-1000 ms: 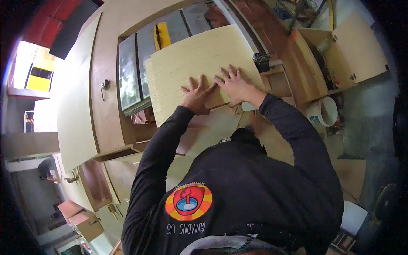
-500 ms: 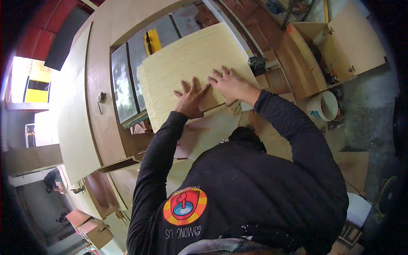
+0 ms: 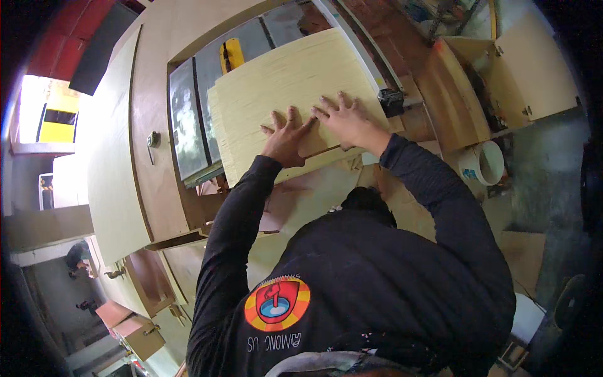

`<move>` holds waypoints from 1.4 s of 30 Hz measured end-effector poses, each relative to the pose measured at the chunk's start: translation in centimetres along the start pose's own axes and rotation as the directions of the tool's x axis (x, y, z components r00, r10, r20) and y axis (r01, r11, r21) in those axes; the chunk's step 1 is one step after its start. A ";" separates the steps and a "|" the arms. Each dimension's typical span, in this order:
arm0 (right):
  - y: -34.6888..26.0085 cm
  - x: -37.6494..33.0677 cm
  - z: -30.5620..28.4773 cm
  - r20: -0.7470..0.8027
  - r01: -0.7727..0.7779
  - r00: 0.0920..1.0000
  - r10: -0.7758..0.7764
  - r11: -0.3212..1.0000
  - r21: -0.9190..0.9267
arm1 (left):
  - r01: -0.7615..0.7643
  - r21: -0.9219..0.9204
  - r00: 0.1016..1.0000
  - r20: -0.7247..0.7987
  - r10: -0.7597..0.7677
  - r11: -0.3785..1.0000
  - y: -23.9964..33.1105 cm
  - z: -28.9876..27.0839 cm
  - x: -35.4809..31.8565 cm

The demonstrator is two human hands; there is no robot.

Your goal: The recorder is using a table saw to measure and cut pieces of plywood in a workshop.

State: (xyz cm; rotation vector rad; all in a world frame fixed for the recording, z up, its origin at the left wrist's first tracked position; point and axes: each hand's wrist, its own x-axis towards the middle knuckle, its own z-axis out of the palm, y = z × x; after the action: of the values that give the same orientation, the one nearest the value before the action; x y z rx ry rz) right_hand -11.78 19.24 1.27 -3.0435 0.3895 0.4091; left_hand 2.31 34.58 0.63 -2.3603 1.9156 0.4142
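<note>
A pale plywood panel (image 3: 282, 81) lies on a grey metal saw table (image 3: 183, 119), its right edge beside a long light metal fence (image 3: 355, 47). My left hand (image 3: 287, 139) presses flat on the panel near its front edge, fingers spread. Just to its right, my right hand (image 3: 348, 122) rests palm down with fingers apart, the thumbs close together. Beyond the panel's far edge, part of a yellow slotted insert (image 3: 232, 53) shows in the saw table. The panel covers the rest of it, and I cannot make out a blade.
A tape measure (image 3: 152, 139) sits on the wooden surround to the left, beside a long pale board (image 3: 113, 157). At the right stand an open wooden cabinet (image 3: 461, 94) and a white bucket (image 3: 483, 163). A black block (image 3: 391, 102) caps the fence's near end.
The panel has slid slightly forward along the fence, with both hands moving along on it. The whole view has also shifted a little.
</note>
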 end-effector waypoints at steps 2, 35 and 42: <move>0.2 0.2 0.1 0.012 0.001 1.000 -0.001 1.000 0.027 | 0.009 -0.004 1.000 0.016 -0.009 1.000 -0.2 0.1 0.3; -0.2 5.3 3.9 -0.426 -0.173 0.887 0.180 0.983 0.056 | -0.202 -0.001 0.979 -0.038 0.202 0.979 -6.4 -1.1 6.6; 0.0 6.0 3.2 -0.400 -0.159 0.905 0.142 0.987 -0.011 | -0.200 -0.099 0.979 -0.056 0.195 0.975 -7.7 -0.6 7.6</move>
State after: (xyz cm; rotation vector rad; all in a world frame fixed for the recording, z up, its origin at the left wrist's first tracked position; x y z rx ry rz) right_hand -6.96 18.05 -3.36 -3.1385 0.6435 -0.2132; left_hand 11.29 28.92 -1.56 -2.2649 2.2124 0.4891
